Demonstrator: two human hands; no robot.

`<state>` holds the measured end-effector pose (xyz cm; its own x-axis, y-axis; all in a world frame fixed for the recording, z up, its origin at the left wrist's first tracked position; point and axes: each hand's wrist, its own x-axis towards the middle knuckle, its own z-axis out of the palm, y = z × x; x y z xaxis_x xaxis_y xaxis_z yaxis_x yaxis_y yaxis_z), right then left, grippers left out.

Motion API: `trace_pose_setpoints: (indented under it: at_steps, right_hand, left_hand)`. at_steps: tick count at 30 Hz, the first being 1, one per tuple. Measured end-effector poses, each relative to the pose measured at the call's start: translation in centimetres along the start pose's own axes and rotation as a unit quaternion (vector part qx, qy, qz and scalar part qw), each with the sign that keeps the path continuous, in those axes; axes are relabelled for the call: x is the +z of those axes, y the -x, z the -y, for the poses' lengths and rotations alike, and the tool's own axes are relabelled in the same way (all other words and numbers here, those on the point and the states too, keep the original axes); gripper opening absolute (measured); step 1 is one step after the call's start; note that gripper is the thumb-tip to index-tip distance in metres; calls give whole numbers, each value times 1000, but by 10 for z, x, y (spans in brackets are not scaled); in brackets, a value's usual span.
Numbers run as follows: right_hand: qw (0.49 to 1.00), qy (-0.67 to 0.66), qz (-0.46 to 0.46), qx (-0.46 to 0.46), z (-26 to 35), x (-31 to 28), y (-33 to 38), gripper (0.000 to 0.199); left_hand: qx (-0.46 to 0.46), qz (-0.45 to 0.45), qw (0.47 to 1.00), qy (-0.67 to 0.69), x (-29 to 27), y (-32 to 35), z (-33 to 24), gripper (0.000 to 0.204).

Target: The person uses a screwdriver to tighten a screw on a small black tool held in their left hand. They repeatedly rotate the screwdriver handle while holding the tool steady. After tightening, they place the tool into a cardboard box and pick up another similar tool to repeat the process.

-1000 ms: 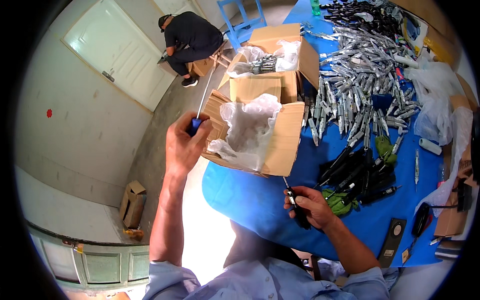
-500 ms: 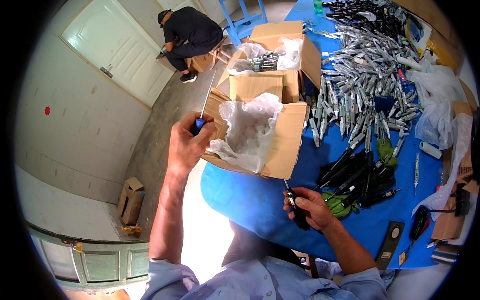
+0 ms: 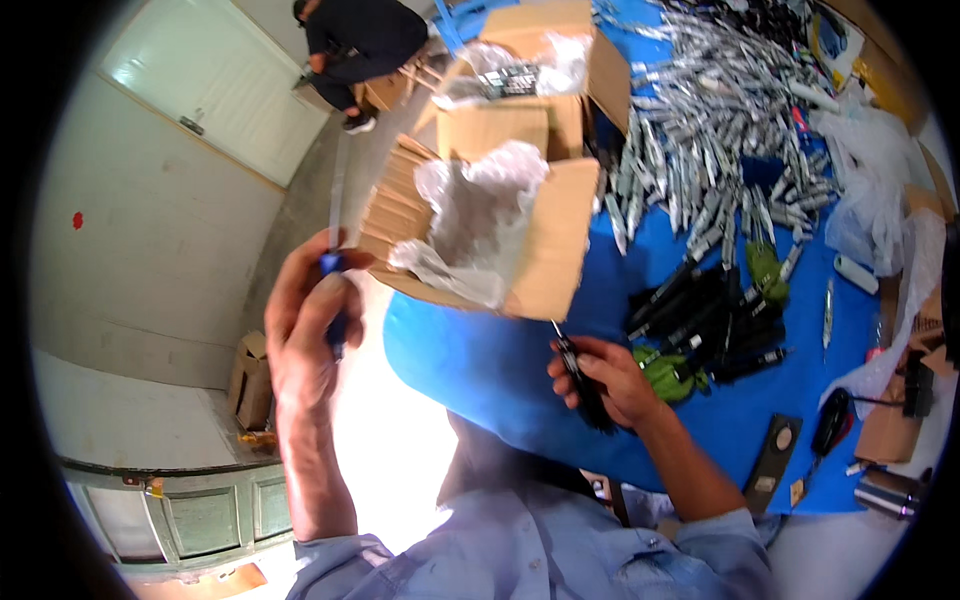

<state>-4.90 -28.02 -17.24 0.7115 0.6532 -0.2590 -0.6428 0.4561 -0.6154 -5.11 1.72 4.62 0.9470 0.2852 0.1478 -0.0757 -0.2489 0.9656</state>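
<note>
My left hand (image 3: pixel 312 325) is closed around the blue handle of a screwdriver (image 3: pixel 332 262), its long thin shaft pointing up and slightly blurred. It is just left of an open cardboard box (image 3: pixel 555 235) lined with clear plastic (image 3: pixel 470 220). In my right hand (image 3: pixel 610 378) is a black pen-shaped tool (image 3: pixel 575 365), gripped between thumb and fingers with its thin metal tip upward, just below the box's near flap. Beside this hand, several similar black tools (image 3: pixel 700 320) lie in a pile with green cloths (image 3: pixel 668 374).
A blue-covered table (image 3: pixel 480 380) bears a big heap of silver pen-shaped pieces (image 3: pixel 700 130). Behind the near box stands another carton (image 3: pixel 610 85) holding such pieces. Plastic bags (image 3: pixel 870 190) line the right edge. A person in black (image 3: pixel 365 40) sits at the far left.
My left hand has moved left and a little down with the screwdriver, away from the box. The right hand keeps the black tool. The whole view has shifted slightly.
</note>
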Motion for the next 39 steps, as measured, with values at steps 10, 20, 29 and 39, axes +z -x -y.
trace_pose_setpoints:
  at_steps: [10, 20, 29, 39]
  right_hand:
    - [997, 69, 32, -5, -2, 3, 1, 43]
    - [989, 133, 57, -17, -7, 4, 5, 43]
    - [986, 153, 68, -14, -6, 4, 6, 42]
    - [986, 150, 77, -12, -5, 5, 8, 42]
  left_hand:
    - [-175, 111, 978, 27, 3, 159, 54, 38]
    - [-103, 135, 970, -172, 22, 190, 91, 39]
    - [-44, 146, 964, -218, 33, 193, 92, 44]
    - [3, 144, 959, -245, 37, 195, 95, 46]
